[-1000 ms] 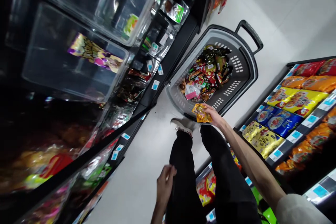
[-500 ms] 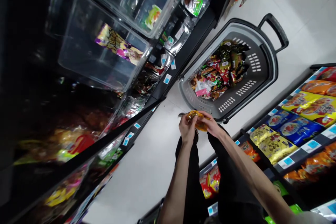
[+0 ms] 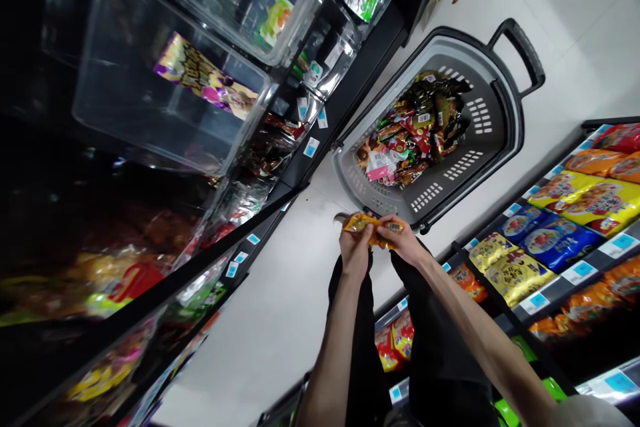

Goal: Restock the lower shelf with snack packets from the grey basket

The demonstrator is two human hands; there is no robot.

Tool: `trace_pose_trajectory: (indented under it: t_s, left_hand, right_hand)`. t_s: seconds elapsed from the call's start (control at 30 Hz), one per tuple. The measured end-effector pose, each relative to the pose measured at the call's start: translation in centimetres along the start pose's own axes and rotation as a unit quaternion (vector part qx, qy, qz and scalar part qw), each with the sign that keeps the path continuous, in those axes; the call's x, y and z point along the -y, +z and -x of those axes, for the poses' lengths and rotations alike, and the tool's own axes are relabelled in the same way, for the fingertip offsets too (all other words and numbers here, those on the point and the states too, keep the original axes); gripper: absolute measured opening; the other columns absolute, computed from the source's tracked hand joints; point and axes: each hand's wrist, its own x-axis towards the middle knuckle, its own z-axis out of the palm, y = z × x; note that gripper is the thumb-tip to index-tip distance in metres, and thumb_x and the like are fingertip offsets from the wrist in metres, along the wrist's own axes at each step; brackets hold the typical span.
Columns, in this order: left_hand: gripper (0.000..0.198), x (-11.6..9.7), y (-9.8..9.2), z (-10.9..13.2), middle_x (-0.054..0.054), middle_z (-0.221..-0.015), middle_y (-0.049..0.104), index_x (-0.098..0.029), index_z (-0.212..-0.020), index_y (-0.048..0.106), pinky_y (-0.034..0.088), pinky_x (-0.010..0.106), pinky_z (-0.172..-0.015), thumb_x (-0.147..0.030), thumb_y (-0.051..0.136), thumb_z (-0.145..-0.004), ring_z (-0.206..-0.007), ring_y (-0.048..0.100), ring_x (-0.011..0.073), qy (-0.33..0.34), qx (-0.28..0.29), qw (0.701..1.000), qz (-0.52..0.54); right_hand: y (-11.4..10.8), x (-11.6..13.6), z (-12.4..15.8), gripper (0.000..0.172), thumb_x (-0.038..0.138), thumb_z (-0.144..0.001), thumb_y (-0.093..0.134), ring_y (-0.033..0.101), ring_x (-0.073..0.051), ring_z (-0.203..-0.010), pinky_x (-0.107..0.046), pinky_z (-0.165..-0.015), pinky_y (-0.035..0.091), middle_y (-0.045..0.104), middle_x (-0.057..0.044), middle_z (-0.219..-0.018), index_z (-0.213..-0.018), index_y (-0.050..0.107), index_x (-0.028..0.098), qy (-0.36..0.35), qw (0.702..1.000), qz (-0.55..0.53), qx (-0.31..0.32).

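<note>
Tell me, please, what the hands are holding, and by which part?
A small orange snack packet, held by both: the left hand grips its left end, the right hand its right end.

The small orange packet is shiny, crinkled plastic film, the same glossy wrap as the wrapped snacks heaped in the basket, whose own grey plastic shell looks matt with a smooth black plastic rim. The bins on the dark shelving are clear hard plastic that catches the glare, and the bags on the opposite rack are glossy printed film. The floor is smooth, pale and faintly sheeny; the trousers are matt black cloth.
</note>
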Motion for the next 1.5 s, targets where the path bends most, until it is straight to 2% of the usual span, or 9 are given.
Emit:
trace_pose_trajectory:
  t_s: [0.13, 0.3, 0.63, 0.93, 1.03, 1.13, 1.27, 1.37, 1.5]
  left_hand:
    - [0.048, -1.8, -1.7, -1.1, 0.007, -0.120, 0.070, -0.023, -0.108, 0.059, 0.054, 0.030, -0.081, -0.037, 0.088, -0.071, -0.088, 0.072, 0.0164, -0.025, 0.019, 0.999, -0.011]
    - [0.048, -3.8, -3.9, -1.8, 0.003, -0.095, 0.073, -0.019, -0.103, 0.066, 0.056, 0.034, -0.085, -0.053, 0.083, -0.073, -0.084, 0.074, 0.0196, -0.076, 0.056, 0.995, -0.032]
    - [0.043, -3.1, -2.7, -0.9, 0.004, -0.087, 0.075, -0.018, -0.095, 0.068, 0.057, 0.033, -0.077, -0.049, 0.085, -0.071, -0.078, 0.073, 0.0196, -0.151, 0.058, 0.987, -0.006]
    - [0.028, -2.0, -1.5, -0.1, 0.007, -0.126, 0.068, -0.019, -0.082, 0.069, 0.051, 0.034, -0.100, -0.041, 0.085, -0.073, -0.121, 0.061, 0.0240, -0.102, 0.137, 0.982, -0.082]
    - [0.024, -1.5, -1.9, 0.0, 0.007, -0.129, 0.067, -0.019, -0.078, 0.067, 0.052, 0.036, -0.099, -0.035, 0.084, -0.073, -0.119, 0.063, 0.0240, -0.091, 0.133, 0.982, -0.098]
    - [0.025, -1.5, -3.2, 0.2, 0.008, -0.122, 0.070, -0.018, -0.076, 0.065, 0.056, 0.031, -0.089, -0.033, 0.084, -0.072, -0.112, 0.066, 0.0233, -0.099, 0.118, 0.980, -0.128]
    - [0.032, -1.5, -5.5, 0.5, 0.009, -0.110, 0.074, -0.016, -0.077, 0.064, 0.055, 0.024, -0.067, -0.036, 0.087, -0.067, -0.090, 0.071, 0.0208, -0.164, 0.084, 0.969, -0.167]
    - [0.032, -0.8, -7.2, 0.5, 0.010, -0.116, 0.072, -0.015, -0.080, 0.067, 0.055, 0.024, -0.069, -0.036, 0.087, -0.065, -0.091, 0.071, 0.0211, -0.163, 0.072, 0.967, -0.184]
    - [0.030, 0.9, -8.8, 0.4, 0.010, -0.116, 0.073, -0.015, -0.079, 0.068, 0.054, 0.026, -0.074, -0.034, 0.087, -0.065, -0.093, 0.072, 0.0219, -0.170, 0.063, 0.966, -0.187]
  right_hand:
    - [-0.6, 1.5, 0.2, 0.052, 0.024, -0.060, 0.092, 0.069, -0.015, -0.092, -0.029, -0.082, 0.058, 0.067, 0.000, -0.111, -0.097, 0.056, 0.024, -0.084, 0.995, 0.047, -0.031]
    - [-1.5, 2.2, 0.2, 0.063, 0.021, -0.056, 0.094, 0.071, -0.018, -0.095, -0.034, -0.084, 0.060, 0.068, 0.002, -0.104, -0.099, 0.048, 0.027, -0.110, 0.991, 0.040, -0.063]
    - [-2.2, 3.1, 0.6, 0.056, 0.031, -0.067, 0.089, 0.067, -0.022, -0.112, -0.036, -0.094, 0.058, 0.061, -0.006, -0.136, -0.107, 0.052, 0.027, -0.096, 0.990, 0.095, 0.032]
    - [-1.9, 2.5, -0.5, 0.047, 0.045, -0.085, 0.074, 0.066, -0.021, -0.100, -0.034, -0.091, 0.054, 0.068, -0.007, -0.112, -0.122, 0.062, 0.020, -0.147, 0.928, 0.326, 0.100]
    - [-1.0, 2.5, -0.2, 0.034, 0.045, -0.096, 0.058, 0.064, -0.022, -0.099, -0.036, -0.091, 0.052, 0.069, -0.008, -0.108, -0.120, 0.064, 0.021, -0.154, 0.888, 0.412, 0.137]
    - [-0.8, 2.8, -0.2, 0.033, 0.043, -0.102, 0.046, 0.056, -0.024, -0.116, -0.040, -0.103, 0.045, 0.064, -0.011, -0.122, -0.118, 0.067, 0.023, -0.191, 0.836, 0.483, 0.178]
    - [-2.7, 2.9, -2.7, 0.038, 0.044, -0.100, 0.051, 0.053, -0.024, -0.122, -0.040, -0.109, 0.040, 0.058, -0.012, -0.134, -0.128, 0.063, 0.022, -0.181, 0.781, 0.567, 0.190]
    - [-5.5, 2.8, -6.2, 0.037, 0.034, -0.104, 0.038, 0.054, -0.022, -0.120, -0.034, -0.106, 0.040, 0.062, -0.011, -0.129, -0.130, 0.060, 0.019, -0.045, 0.712, 0.696, 0.080]
    - [-9.0, 2.5, -10.4, 0.043, 0.024, -0.099, 0.040, 0.045, -0.031, -0.129, -0.042, -0.106, 0.038, 0.053, -0.021, -0.140, -0.137, 0.055, 0.011, 0.094, 0.602, 0.790, -0.063]
